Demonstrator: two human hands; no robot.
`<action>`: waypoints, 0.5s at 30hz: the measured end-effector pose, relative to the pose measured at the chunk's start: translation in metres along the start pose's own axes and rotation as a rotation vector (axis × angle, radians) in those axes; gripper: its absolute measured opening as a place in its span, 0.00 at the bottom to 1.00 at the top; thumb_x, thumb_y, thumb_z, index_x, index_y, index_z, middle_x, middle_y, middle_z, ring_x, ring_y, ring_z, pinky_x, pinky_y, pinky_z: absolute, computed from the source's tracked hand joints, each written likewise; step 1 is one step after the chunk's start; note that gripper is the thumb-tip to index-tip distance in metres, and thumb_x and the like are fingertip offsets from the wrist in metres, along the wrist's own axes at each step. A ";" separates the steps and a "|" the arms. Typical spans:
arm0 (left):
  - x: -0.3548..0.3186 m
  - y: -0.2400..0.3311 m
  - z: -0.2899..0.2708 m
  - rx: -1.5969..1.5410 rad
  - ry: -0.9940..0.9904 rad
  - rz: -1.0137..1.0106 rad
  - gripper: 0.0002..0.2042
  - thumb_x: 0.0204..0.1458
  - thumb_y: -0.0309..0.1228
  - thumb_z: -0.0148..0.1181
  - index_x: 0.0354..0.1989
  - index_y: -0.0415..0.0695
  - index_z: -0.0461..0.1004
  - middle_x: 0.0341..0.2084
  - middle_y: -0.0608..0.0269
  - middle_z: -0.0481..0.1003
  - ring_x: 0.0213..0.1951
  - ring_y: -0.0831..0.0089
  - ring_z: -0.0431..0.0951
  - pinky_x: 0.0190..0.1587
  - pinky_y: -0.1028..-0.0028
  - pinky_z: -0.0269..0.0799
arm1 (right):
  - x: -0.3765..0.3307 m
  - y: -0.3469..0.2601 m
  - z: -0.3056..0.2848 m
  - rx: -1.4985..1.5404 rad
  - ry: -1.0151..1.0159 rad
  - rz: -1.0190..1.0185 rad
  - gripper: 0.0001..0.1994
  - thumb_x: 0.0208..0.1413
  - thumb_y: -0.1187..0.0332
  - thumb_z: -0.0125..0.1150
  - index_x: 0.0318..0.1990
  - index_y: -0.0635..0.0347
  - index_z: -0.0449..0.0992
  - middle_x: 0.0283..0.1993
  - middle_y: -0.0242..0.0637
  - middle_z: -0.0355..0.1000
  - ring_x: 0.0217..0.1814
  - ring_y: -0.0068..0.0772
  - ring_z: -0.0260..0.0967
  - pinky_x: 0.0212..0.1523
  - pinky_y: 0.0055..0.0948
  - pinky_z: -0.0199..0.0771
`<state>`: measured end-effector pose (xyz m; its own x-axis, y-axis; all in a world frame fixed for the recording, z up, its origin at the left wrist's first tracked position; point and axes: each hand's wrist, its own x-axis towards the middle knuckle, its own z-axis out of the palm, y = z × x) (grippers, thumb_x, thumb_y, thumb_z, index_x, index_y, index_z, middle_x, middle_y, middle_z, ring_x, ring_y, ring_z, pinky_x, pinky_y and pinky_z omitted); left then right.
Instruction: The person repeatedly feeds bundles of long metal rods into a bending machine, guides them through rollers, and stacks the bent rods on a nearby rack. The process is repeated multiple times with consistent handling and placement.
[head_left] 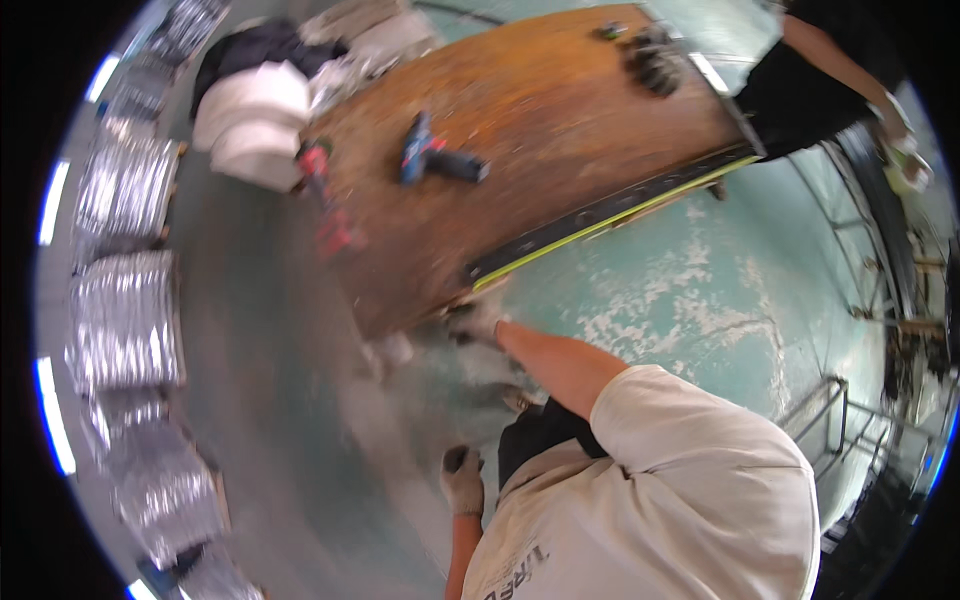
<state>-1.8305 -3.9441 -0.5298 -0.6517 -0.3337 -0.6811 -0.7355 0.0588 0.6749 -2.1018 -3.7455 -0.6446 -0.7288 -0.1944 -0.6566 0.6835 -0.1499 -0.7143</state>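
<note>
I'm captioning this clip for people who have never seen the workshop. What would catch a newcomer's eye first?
The big brown wooden board fills the upper middle, with a blue and black power drill lying on it. At its near corner, the person's gloved right hand touches the edge where a black and yellow strip runs. Shiny silver bundles line the left.

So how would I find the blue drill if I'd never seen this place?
Look for the big brown wooden board lying on the green floor. Near its middle lies the blue drill, on its side. It is blue and black and lies alone, while the red tool sits at the board's left edge.
</note>
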 end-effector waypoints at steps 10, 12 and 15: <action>0.103 0.017 0.067 0.494 -0.441 0.294 0.19 0.64 0.26 0.63 0.62 0.33 0.75 0.41 0.46 0.85 0.35 0.62 0.88 0.39 0.63 0.85 | -0.262 0.176 -0.261 -0.601 0.582 0.325 0.28 0.58 0.52 0.70 0.64 0.53 0.86 0.58 0.49 0.86 0.61 0.53 0.85 0.64 0.48 0.83; 0.143 0.050 0.086 0.597 -0.436 0.393 0.21 0.63 0.25 0.61 0.64 0.36 0.74 0.40 0.45 0.84 0.32 0.60 0.87 0.35 0.61 0.84 | -0.352 0.242 -0.315 -0.438 0.871 0.396 0.23 0.62 0.51 0.65 0.59 0.53 0.88 0.58 0.47 0.87 0.59 0.53 0.86 0.61 0.46 0.84; 0.187 0.117 0.124 0.562 -0.294 0.218 0.24 0.62 0.24 0.59 0.68 0.41 0.73 0.37 0.45 0.83 0.23 0.54 0.84 0.25 0.57 0.80 | -0.472 0.357 -0.370 -0.258 1.139 0.684 0.18 0.64 0.55 0.66 0.53 0.53 0.91 0.58 0.43 0.87 0.60 0.49 0.86 0.60 0.44 0.85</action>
<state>-2.0614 -3.8829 -0.6139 -0.7608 0.0071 -0.6489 -0.5144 0.6031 0.6096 -1.5281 -3.3490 -0.6791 0.0372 0.7670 -0.6405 0.9844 -0.1384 -0.1085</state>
